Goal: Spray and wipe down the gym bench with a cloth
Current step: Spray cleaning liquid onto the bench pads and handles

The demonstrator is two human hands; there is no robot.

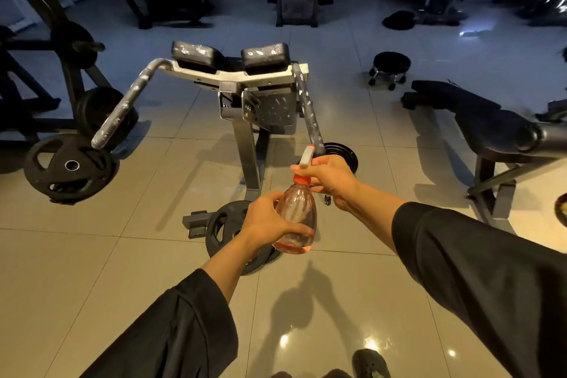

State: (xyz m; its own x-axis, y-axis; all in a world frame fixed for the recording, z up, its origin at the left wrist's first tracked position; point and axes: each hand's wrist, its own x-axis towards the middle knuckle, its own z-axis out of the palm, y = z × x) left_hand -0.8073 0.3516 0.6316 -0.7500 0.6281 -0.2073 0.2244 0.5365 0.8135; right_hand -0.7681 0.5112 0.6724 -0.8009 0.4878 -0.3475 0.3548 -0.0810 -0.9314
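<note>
Pink-tinted spray bottle (pixel 295 218) sat gripped at its body by your left hand (pixel 266 221); right hand (pixel 329 176) fingers curled round the trigger head (pixel 306 156); aim nozzle at bench pads (pixel 230 55) w/ bottle upright; cloth not visible.

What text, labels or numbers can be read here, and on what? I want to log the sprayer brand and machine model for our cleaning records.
None can be read.
Spray bottle, held in both hands: no label or print shows.
Machine's adjustment plate: small marks beside the holes, too blurred to read.
Weight plate: no legible number.
</note>
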